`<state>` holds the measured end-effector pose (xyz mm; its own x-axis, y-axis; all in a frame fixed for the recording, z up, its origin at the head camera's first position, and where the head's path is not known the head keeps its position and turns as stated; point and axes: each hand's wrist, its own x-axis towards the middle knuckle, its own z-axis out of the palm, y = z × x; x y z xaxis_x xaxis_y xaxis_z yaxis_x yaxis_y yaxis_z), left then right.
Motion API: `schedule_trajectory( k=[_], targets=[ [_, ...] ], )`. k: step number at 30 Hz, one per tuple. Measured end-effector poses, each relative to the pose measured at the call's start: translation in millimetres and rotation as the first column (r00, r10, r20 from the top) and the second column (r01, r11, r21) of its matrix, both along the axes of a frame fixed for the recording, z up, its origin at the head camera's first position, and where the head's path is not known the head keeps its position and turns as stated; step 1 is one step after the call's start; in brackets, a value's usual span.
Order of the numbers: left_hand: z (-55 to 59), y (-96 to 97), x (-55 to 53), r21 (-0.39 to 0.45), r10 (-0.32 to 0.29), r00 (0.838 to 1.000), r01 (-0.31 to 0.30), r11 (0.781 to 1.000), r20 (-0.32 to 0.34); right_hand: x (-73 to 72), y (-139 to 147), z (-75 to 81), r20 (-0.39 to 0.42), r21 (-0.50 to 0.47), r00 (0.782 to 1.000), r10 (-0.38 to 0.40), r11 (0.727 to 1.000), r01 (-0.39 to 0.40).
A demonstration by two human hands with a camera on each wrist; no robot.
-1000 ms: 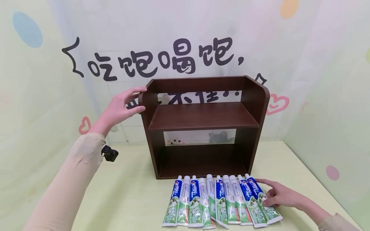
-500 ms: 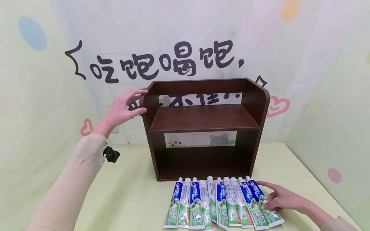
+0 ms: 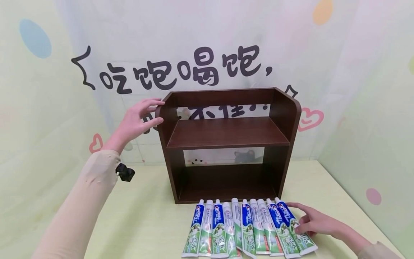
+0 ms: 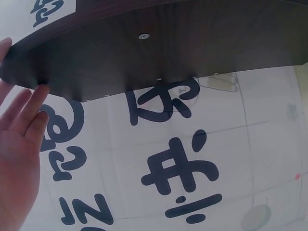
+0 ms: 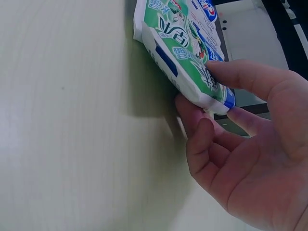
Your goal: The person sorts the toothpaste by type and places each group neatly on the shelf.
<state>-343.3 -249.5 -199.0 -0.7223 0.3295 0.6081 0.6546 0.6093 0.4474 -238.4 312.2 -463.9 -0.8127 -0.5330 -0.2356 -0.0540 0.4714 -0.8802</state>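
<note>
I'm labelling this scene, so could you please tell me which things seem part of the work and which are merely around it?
Apparently part of the work:
rightmost toothpaste tube, pinched by the right hand
other toothpaste tubes, beside it
brown shelf unit, touched by the left hand

Apparently just surroundings:
black wrist device
printed wall covering

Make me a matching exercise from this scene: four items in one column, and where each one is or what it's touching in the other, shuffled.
Items
1. left hand
2. right hand
3. toothpaste tubes
4. black wrist camera

Places and states
A. lying side by side in front of the dark brown shelf unit
B. at the cuff of the left sleeve
C. touching the upper left side of the dark brown shelf unit
D. pinching the rightmost Crest tube

Pairs: 1-C, 2-D, 3-A, 4-B
</note>
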Motion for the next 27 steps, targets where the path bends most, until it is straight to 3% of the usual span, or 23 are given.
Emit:
schedule_trajectory(
  k=[7, 12, 27],
  targets=[
    [-1.2, -1.9, -0.5, 0.007, -0.016, 1.000, 0.016, 1.000, -0.001, 3.7, 0.4, -2.4, 0.036, 0.005, 0.997, -0.061, 0.998, 0.061],
    [-1.3, -2.5, -2.6, -0.002, -0.002, 1.000, 0.002, 1.000, 0.009, 7.3, 2.1, 3.0, 0.048, -0.038, 0.998, -0.050, 0.998, 0.052],
    [-2.6, -4.0, -5.0, -0.013, -0.003, 1.000, 0.003, 1.000, -0.006, 12.5, -14.4, 42.6, -0.088, -0.149, 0.996, 0.021, 0.988, -0.034]
  ],
)
